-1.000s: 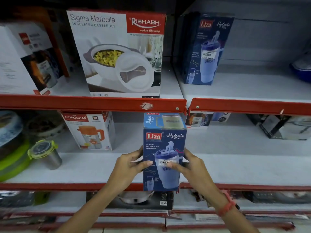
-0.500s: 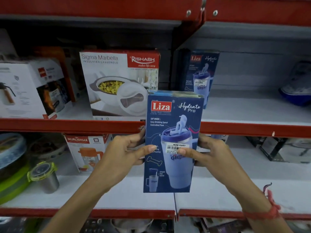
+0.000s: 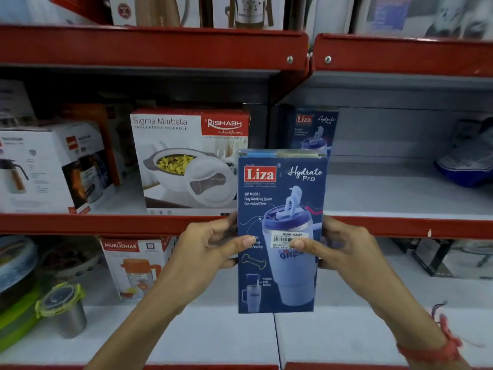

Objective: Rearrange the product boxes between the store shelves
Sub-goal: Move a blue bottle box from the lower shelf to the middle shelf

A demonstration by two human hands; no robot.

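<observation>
A tall blue Liza Hydrate Pro box (image 3: 282, 198) stands upright in the air in front of the red shelf edge (image 3: 106, 224). My left hand (image 3: 210, 247) grips its left side with the thumb on the front. On the box's right side sits my right hand (image 3: 344, 247), thumb across the price sticker. A second Liza box (image 3: 314, 126) stands at the back of the middle shelf, partly hidden behind the held one. Left of it is a white and red Sigma Marbella casserole box (image 3: 186, 158).
A white flask box (image 3: 50, 166) stands at the left of the middle shelf, a blue item (image 3: 466, 161) at its far right. The lower shelf holds a Murlidhar jug box (image 3: 133, 265), a steel container with a green lid (image 3: 62, 308) and stacked containers (image 3: 13, 289).
Both hands have lifted the Liza box from the lower shelf up to the level of the middle shelf's edge. The camera view has tilted upward with it.
</observation>
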